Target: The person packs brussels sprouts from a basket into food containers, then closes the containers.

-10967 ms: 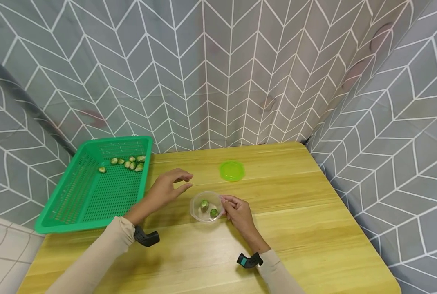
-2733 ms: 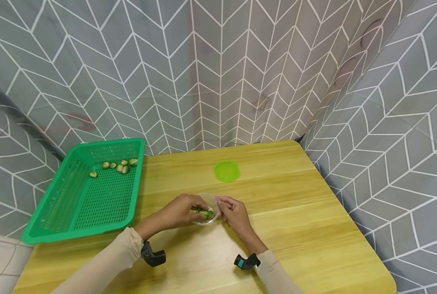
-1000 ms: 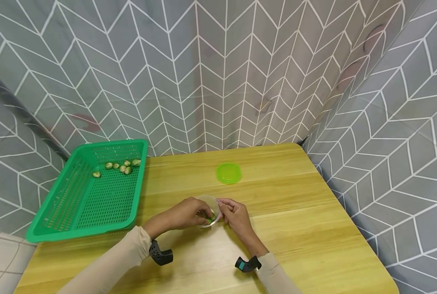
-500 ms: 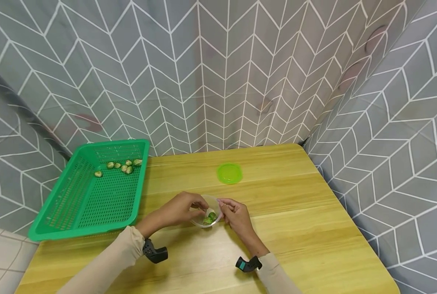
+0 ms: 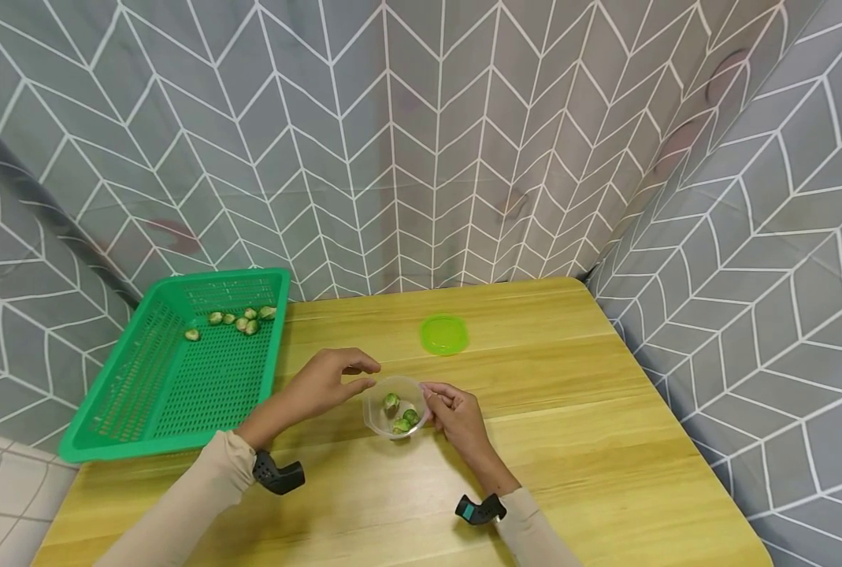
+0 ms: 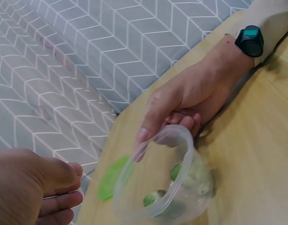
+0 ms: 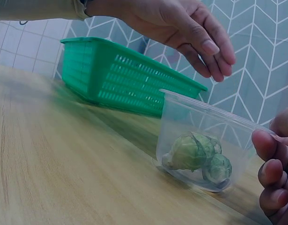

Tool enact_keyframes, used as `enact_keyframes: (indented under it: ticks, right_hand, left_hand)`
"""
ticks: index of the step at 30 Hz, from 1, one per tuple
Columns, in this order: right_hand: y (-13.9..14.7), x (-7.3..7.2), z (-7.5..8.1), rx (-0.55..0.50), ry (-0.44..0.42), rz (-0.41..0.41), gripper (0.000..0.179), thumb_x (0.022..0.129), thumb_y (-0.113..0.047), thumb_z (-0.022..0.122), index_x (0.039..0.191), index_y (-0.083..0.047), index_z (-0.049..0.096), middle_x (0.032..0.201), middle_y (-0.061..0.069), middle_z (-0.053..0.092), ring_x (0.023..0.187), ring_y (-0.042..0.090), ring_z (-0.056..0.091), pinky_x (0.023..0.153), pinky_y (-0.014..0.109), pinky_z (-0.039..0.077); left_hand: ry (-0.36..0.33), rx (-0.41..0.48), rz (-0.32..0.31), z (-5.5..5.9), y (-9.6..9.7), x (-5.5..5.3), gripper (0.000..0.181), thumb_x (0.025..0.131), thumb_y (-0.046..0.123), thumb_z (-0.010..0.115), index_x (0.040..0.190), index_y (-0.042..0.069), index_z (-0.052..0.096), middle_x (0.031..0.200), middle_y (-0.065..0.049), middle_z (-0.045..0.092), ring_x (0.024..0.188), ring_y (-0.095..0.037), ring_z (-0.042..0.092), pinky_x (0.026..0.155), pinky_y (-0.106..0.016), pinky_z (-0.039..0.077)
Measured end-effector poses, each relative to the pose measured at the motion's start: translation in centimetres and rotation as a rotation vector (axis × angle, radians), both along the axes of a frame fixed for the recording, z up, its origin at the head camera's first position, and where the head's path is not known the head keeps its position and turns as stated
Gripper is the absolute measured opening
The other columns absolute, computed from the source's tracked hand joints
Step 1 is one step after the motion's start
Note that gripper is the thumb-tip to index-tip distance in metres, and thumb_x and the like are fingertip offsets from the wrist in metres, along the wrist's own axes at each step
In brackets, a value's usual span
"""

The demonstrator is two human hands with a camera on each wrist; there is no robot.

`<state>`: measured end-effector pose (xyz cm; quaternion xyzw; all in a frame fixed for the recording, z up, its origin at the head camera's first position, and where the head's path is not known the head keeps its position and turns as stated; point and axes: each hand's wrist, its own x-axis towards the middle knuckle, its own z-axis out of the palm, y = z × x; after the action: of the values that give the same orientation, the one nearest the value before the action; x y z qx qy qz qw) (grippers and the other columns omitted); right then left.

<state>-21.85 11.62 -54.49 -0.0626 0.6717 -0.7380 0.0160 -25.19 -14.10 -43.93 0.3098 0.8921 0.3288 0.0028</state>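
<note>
A clear plastic container (image 5: 372, 421) stands on the table with three Brussels sprouts (image 5: 402, 426) inside; the right wrist view shows the sprouts (image 7: 188, 152) through its wall. My right hand (image 5: 458, 416) pinches the container's rim on the right side, thumb over the edge, as the left wrist view also shows. Just off the rim's left side hovers my left hand (image 5: 324, 382), fingers loosely bent, nothing in them. More Brussels sprouts (image 5: 251, 326) lie at the far end of a green plastic basket (image 5: 204, 386) on the left.
A flat, bright green lid (image 5: 444, 335) lies on the wooden table (image 5: 569, 409) behind the container. Patterned grey curtains (image 5: 421, 142) hang behind and to the right of the table. The basket's tall rim stands left of my left forearm.
Eleven seconds ago two sprouts lay in the container; now three do. My left hand, inside the container a second ago, has pulled out up and left. The right hand keeps its grip.
</note>
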Motion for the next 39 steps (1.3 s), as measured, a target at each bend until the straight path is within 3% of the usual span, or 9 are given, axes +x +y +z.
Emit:
enact_keyframes:
  ticks: [7, 13, 22, 32, 36, 39]
  right_hand:
    - [0.1, 0.0, -0.1, 0.015, -0.002, 0.006, 0.028, 0.100, -0.017, 0.066, 0.119, 0.002, 0.071, 0.068, 0.004, 0.066, 0.048, 0.006, 0.045, 0.041, 0.016, 0.036]
    - [0.0, 0.1, 0.0, 0.015, -0.003, -0.002, 0.026, 0.100, -0.018, 0.066, 0.118, 0.000, 0.072, 0.069, 0.008, 0.066, 0.049, 0.007, 0.046, 0.042, 0.016, 0.037]
    - [0.1, 0.1, 0.0, 0.011, -0.008, -0.003, 0.025, 0.099, -0.017, 0.067, 0.117, -0.001, 0.073, 0.070, 0.008, 0.067, 0.049, 0.009, 0.047, 0.042, 0.016, 0.037]
    - [0.0, -0.1, -0.1, 0.019, -0.016, -0.008, 0.027, 0.100, -0.020, 0.066, 0.116, 0.000, 0.073, 0.068, 0.007, 0.065, 0.048, 0.008, 0.046, 0.040, 0.016, 0.035]
    - [0.1, -0.1, 0.0, 0.016, -0.041, 0.005, 0.025, 0.101, -0.015, 0.064, 0.119, 0.001, 0.072, 0.068, 0.006, 0.065, 0.048, 0.008, 0.046, 0.040, 0.016, 0.035]
    - [0.3, -0.1, 0.4, 0.011, -0.055, 0.021, 0.025, 0.102, -0.011, 0.062, 0.120, 0.003, 0.070, 0.068, 0.005, 0.066, 0.048, 0.010, 0.046, 0.040, 0.016, 0.035]
  left_hand:
    - [0.012, 0.037, 0.078, 0.7, -1.9, -0.3, 0.021, 0.094, 0.018, 0.074, 0.114, 0.016, 0.075, 0.114, 0.001, 0.073, 0.106, -0.022, 0.069, 0.092, -0.042, 0.058]
    - [0.021, 0.083, 0.112, 1.5, -3.8, -0.6, 0.023, 0.094, 0.014, 0.074, 0.116, 0.011, 0.074, 0.117, -0.005, 0.072, 0.109, -0.028, 0.069, 0.093, -0.048, 0.057]
    - [0.033, 0.078, 0.227, 2.2, -7.1, -0.6, 0.027, 0.095, 0.017, 0.073, 0.122, 0.012, 0.072, 0.123, -0.008, 0.070, 0.110, -0.032, 0.068, 0.089, -0.051, 0.058]
    - [0.034, 0.077, 0.341, 1.4, -11.8, -0.7, 0.032, 0.099, 0.030, 0.067, 0.126, 0.013, 0.068, 0.124, -0.010, 0.069, 0.111, -0.035, 0.067, 0.087, -0.053, 0.057]
    - [0.073, 0.074, 0.376, 0.9, -13.8, -0.9, 0.032, 0.099, 0.026, 0.067, 0.127, 0.009, 0.068, 0.122, -0.013, 0.070, 0.107, -0.039, 0.067, 0.084, -0.056, 0.056]
    - [0.106, 0.061, 0.409, 0.4, -15.3, -1.3, 0.031, 0.099, 0.024, 0.068, 0.126, 0.008, 0.069, 0.120, -0.014, 0.071, 0.104, -0.039, 0.069, 0.080, -0.052, 0.058]
